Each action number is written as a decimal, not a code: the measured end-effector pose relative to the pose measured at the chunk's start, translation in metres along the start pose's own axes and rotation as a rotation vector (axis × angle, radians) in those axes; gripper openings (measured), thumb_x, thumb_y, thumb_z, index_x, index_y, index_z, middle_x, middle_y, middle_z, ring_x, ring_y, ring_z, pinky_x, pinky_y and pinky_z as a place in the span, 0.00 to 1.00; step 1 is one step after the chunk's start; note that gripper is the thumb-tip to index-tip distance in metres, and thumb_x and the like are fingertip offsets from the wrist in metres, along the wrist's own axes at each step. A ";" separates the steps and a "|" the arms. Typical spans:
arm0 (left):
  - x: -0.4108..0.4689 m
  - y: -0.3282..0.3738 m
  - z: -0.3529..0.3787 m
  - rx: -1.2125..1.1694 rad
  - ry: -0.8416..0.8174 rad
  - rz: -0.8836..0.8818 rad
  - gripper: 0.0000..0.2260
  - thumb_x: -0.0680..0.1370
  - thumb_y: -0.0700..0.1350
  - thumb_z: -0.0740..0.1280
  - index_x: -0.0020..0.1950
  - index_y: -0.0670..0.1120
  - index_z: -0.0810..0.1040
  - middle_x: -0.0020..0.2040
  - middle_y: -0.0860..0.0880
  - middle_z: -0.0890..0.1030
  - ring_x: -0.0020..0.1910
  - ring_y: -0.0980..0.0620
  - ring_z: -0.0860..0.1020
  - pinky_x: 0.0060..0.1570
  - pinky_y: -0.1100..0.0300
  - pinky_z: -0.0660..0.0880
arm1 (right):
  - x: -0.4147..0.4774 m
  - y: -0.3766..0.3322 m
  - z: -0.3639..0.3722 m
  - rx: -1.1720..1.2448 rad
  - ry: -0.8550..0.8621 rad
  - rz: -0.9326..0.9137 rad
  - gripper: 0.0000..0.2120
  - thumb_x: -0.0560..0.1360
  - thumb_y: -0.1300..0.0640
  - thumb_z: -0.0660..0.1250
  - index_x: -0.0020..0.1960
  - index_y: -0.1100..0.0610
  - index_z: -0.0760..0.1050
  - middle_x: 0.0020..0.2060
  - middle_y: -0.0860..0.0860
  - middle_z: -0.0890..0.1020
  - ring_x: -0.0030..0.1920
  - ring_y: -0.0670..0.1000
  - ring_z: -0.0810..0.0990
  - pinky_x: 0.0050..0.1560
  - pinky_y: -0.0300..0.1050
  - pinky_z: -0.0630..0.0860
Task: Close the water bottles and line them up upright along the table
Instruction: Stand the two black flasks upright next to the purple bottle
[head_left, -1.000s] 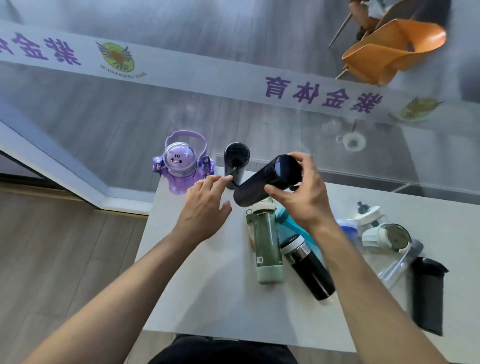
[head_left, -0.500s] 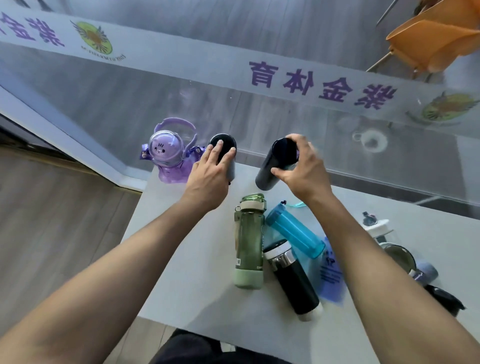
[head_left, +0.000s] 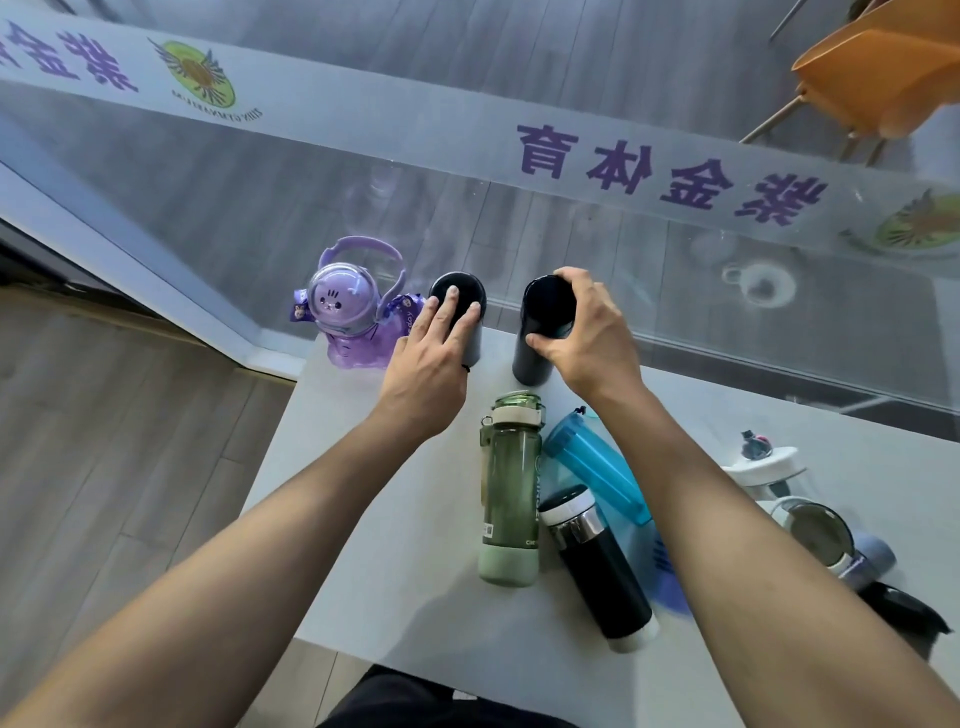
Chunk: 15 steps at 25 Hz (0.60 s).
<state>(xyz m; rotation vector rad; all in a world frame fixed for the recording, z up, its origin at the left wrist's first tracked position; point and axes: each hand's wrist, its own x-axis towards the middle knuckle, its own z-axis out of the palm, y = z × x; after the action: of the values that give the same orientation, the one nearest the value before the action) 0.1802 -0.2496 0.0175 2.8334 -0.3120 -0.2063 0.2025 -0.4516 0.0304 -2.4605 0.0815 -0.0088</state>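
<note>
At the far left edge of the white table (head_left: 395, 561) a purple bottle (head_left: 347, 317) with a handle stands upright. Beside it stands a grey bottle with a black cap (head_left: 465, 312); my left hand (head_left: 434, 358) rests on its side and cap, fingers flat. My right hand (head_left: 582, 332) grips the top of a dark navy bottle (head_left: 535, 332), which stands upright on the table to the right of the grey one. Lying on their sides nearer me are a green bottle (head_left: 511, 488), a blue bottle (head_left: 592, 467) and a black bottle with a steel collar (head_left: 597, 566).
A glass wall with a white banner and purple lettering runs just behind the table. More bottles and loose lids, among them a white lid (head_left: 763, 465) and a steel-lined cup (head_left: 815, 535), lie at the right. An orange chair (head_left: 878, 73) stands beyond the glass.
My right hand carried the tilted navy bottle to the back of the table and set it upright next to the grey bottle. My left hand moved onto the grey bottle.
</note>
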 end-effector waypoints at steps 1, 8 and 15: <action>0.000 -0.001 0.000 -0.006 0.005 -0.005 0.33 0.77 0.37 0.58 0.81 0.50 0.53 0.82 0.48 0.50 0.80 0.46 0.50 0.69 0.46 0.66 | -0.001 -0.001 0.001 -0.004 0.002 0.000 0.34 0.68 0.52 0.79 0.70 0.50 0.68 0.60 0.53 0.78 0.57 0.55 0.79 0.57 0.48 0.75; 0.000 -0.004 -0.002 0.008 -0.007 0.004 0.33 0.77 0.39 0.59 0.81 0.52 0.53 0.82 0.49 0.50 0.80 0.46 0.51 0.69 0.46 0.64 | -0.005 0.000 -0.001 -0.022 0.014 0.021 0.36 0.71 0.54 0.78 0.74 0.51 0.66 0.62 0.54 0.77 0.59 0.55 0.78 0.59 0.48 0.75; 0.002 -0.007 -0.004 -0.016 -0.003 0.025 0.32 0.77 0.38 0.60 0.80 0.51 0.56 0.82 0.49 0.52 0.80 0.45 0.52 0.67 0.44 0.66 | -0.013 -0.001 -0.002 -0.029 0.048 0.078 0.35 0.70 0.52 0.79 0.73 0.51 0.67 0.62 0.54 0.77 0.59 0.56 0.79 0.60 0.49 0.76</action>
<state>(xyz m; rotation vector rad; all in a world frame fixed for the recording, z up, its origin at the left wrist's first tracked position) 0.1840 -0.2424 0.0191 2.8119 -0.3454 -0.2069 0.1897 -0.4512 0.0330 -2.4846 0.1997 -0.0328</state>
